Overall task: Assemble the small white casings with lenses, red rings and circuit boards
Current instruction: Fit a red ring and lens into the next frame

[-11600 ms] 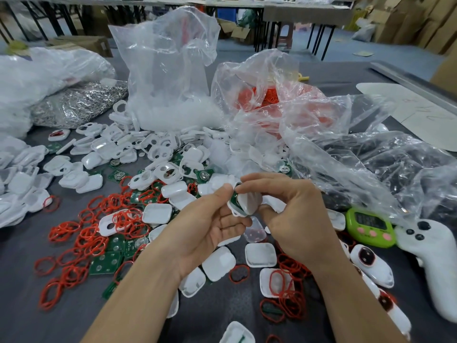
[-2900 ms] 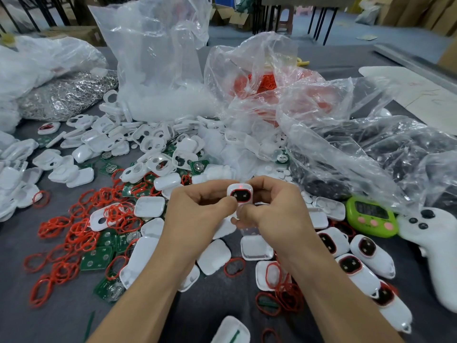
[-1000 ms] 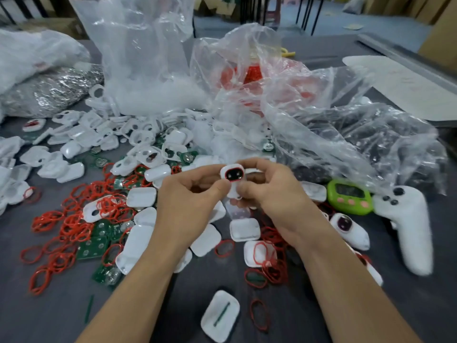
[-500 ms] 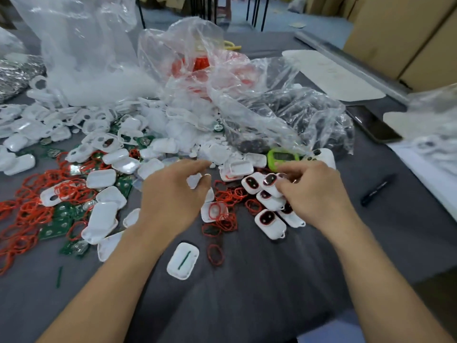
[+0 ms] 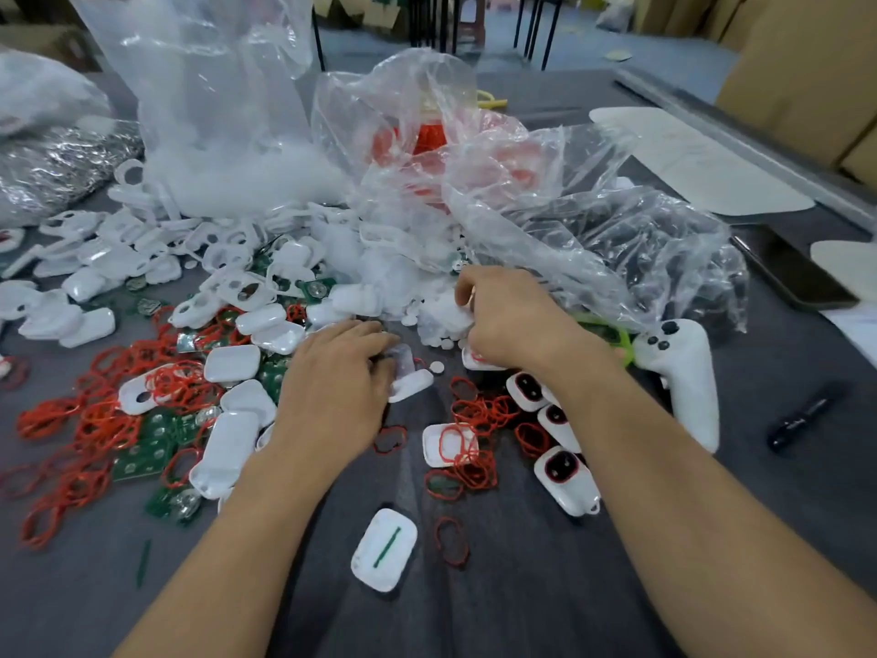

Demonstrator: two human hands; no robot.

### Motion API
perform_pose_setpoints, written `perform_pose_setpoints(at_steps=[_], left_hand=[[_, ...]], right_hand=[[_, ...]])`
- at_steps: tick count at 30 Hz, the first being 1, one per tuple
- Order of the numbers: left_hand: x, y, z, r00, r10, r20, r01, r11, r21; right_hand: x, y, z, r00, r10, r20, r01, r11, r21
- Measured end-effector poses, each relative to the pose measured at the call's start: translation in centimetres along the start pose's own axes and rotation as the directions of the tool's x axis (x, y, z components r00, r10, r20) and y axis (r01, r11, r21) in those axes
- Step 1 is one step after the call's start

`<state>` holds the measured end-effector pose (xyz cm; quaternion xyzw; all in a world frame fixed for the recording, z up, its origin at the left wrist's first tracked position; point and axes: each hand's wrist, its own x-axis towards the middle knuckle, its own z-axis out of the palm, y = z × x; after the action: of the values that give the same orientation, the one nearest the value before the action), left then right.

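– While the grey table (image 5: 498, 605) was looked down on, what was shown of the hands?
– Left hand (image 5: 334, 391) was laid palm down, fingertips bent onto a clear casing piece (image 5: 402, 362); a grip could not be told. Right hand (image 5: 515, 318) was curled into the heap of small white lenses (image 5: 439, 343) beside a crumpled plastic bag (image 5: 593, 239); anything held was hidden.
– Where were the parts placed?
– White casings (image 5: 235, 363), red rings (image 5: 114, 420) and green circuit boards (image 5: 142, 460) were scattered to the left. Finished casings (image 5: 564, 474), red-rimmed, were lined up just beside the right forearm.
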<state>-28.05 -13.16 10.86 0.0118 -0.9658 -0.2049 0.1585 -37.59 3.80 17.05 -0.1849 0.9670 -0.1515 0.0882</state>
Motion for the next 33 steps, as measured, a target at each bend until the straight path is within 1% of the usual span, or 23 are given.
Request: perform_pose_setpoints(at_steps=[2, 4, 6, 7, 8, 9, 11, 12, 13, 14, 15, 17, 19, 21, 23, 25, 27, 28, 29, 30, 31, 32, 33], left_hand=[[0.3, -0.1, -0.2, 0.997, -0.052, -0.051, 0.048, 0.996, -0.074], [0.3, -0.2, -0.4, 0.980, -0.175, -0.095, 0.157, 0.972, -0.175], [0.2, -0.5, -0.6, 0.949, -0.270, -0.161, 0.232, 0.948, -0.220], [0.3, -0.8, -0.9, 0.933, -0.291, -0.210, 0.247, 0.945, -0.213], [0.4, -1.2, -1.2, 0.925, -0.292, -0.242, 0.250, 0.949, -0.190], [0.5, -1.6, -1.4, 0.933, -0.277, -0.231, 0.246, 0.957, -0.153], [0.6, -2.3, -1.6, 0.969, -0.232, -0.080, 0.231, 0.973, -0.031], [0.6, -2.4, -1.5, 0.976, -0.218, 0.001, 0.217, 0.975, 0.045], [0.7, -2.4, -1.4, 0.978, -0.204, 0.049, 0.199, 0.976, 0.088], [0.7, -2.5, -1.3, 0.980, -0.192, 0.058, 0.186, 0.979, 0.089], [0.7, -2.6, -1.3, 0.982, -0.187, 0.035, 0.185, 0.981, 0.052], [0.7, -2.7, -1.6, 0.977, -0.208, -0.058, 0.203, 0.976, -0.072], [0.5, -2.8, -1.7, 0.957, -0.261, -0.125, 0.241, 0.958, -0.155], [0.4, -2.8, -1.9, 0.933, -0.308, -0.188, 0.275, 0.944, -0.182], [0.2, -2.3, -2.2, 0.905, -0.297, -0.306, 0.264, 0.954, -0.145], [0.3, -1.8, -2.4, 0.835, -0.312, -0.453, 0.268, 0.950, -0.160], [0.4, -1.4, -2.7, 0.739, -0.415, -0.531, 0.299, 0.908, -0.293], [0.5, -1.3, -2.8, 0.700, -0.471, -0.536, 0.306, 0.877, -0.371], [0.5, -1.3, -2.7, 0.680, -0.513, -0.524, 0.308, 0.848, -0.431], [0.5, -1.4, -2.6, 0.679, -0.530, -0.508, 0.304, 0.832, -0.463], [0.6, -1.6, -2.6, 0.702, -0.516, -0.491, 0.296, 0.838, -0.458], [0.6, -1.7, -2.5, 0.742, -0.487, -0.461, 0.298, 0.856, -0.423], [0.5, -1.7, -2.3, 0.793, -0.457, -0.402, 0.317, 0.874, -0.369]], right_hand=[[0.7, 0.0, -0.2, 1.000, 0.000, 0.017, 0.000, 1.000, -0.025], [1.1, -0.3, -0.4, 1.000, -0.001, 0.001, 0.002, 1.000, -0.016], [1.2, -0.8, -0.4, 0.995, -0.003, -0.096, 0.003, 1.000, 0.002], [1.2, -1.1, -0.3, 0.989, -0.012, -0.145, 0.016, 1.000, 0.024], [1.4, -1.7, -0.2, 0.984, -0.031, -0.173, 0.042, 0.997, 0.059], [1.6, -2.5, -0.1, 0.984, -0.058, -0.171, 0.074, 0.993, 0.090], [2.4, -4.3, 0.5, 0.987, -0.126, -0.102, 0.136, 0.986, 0.098], [2.8, -5.2, 0.9, 0.985, -0.160, -0.059, 0.165, 0.982, 0.091], [3.3, -6.0, 1.3, 0.981, -0.192, -0.019, 0.192, 0.978, 0.085], [3.6, -6.7, 1.8, 0.976, -0.219, 0.018, 0.217, 0.973, 0.077], [4.0, -7.2, 2.4, 0.971, -0.238, 0.040, 0.235, 0.970, 0.065], [4.5, -7.5, 3.3, 0.972, -0.236, 0.014, 0.234, 0.969, 0.078], [4.6, -7.0, 3.8, 0.982, -0.183, -0.045, 0.188, 0.970, 0.155], [4.3, -6.3, 4.0, 0.981, -0.109, -0.158, 0.143, 0.964, 0.222], [4.0, -5.4, 4.2, 0.959, -0.017, -0.282, 0.098, 0.957, 0.274], [3.7, -4.6, 4.4, 0.938, 0.048, -0.344, 0.067, 0.947, 0.314], [3.1, -4.0, 4.8, 0.927, 0.082, -0.365, 0.064, 0.926, 0.371], [2.8, -3.9, 4.9, 0.925, 0.093, -0.368, 0.067, 0.914, 0.401], [2.5, -3.8, 5.1, 0.928, 0.096, -0.360, 0.067, 0.907, 0.416], [2.3, -3.7, 5.3, 0.933, 0.088, -0.350, 0.070, 0.907, 0.414], [2.1, -3.7, 5.4, 0.936, 0.076, -0.345, 0.076, 0.910, 0.407], [2.0, -3.5, 5.4, 0.936, 0.075, -0.345, 0.078, 0.909, 0.409], [1.9, -3.5, 5.3, 0.935, 0.078, -0.345, 0.080, 0.904, 0.420]])
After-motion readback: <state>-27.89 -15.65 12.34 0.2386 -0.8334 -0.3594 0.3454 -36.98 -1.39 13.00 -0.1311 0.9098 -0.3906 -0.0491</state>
